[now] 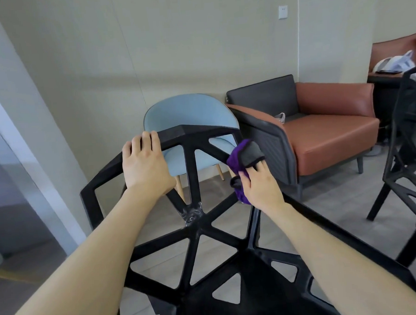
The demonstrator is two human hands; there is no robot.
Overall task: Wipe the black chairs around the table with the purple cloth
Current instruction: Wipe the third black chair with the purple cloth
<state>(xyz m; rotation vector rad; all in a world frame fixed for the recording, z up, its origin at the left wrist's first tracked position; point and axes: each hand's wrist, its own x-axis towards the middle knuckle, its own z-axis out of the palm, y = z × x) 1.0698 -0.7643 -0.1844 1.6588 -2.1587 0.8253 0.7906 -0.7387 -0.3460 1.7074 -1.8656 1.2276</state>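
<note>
Left hand (146, 164) sits on the top rail of the black open-frame plastic chair (196, 134), with the fingers curled over the rail's far edge, gripping it. Right hand (260, 187) holds the purple cloth (237, 161), which is bunched, fuzzy and has a grey face folded over the fingertips. Fingers are wrapped in it and the thumb pinches the lower part. The cloth is pressed to the right diagonal strut of the chair back, just under the top corner. A shiny wet-looking smear (192, 213) sits at the strut junction low in the backrest. The seat is below, between both forearms.

Right behind the backrest is a light blue padded tub chair (190, 111) on wooden legs, seen partly through the gaps. Beside it is a brown leather armchair with dark grey frame (329, 139). A second black lattice chair (409, 151) stands at the right edge, apart from the first. A dark side table (386, 77) in the far right corner holds white items, too blurred to identify. There is a white wall socket (283, 11) on the beige wall and a glass partition (8, 182) on the left.
</note>
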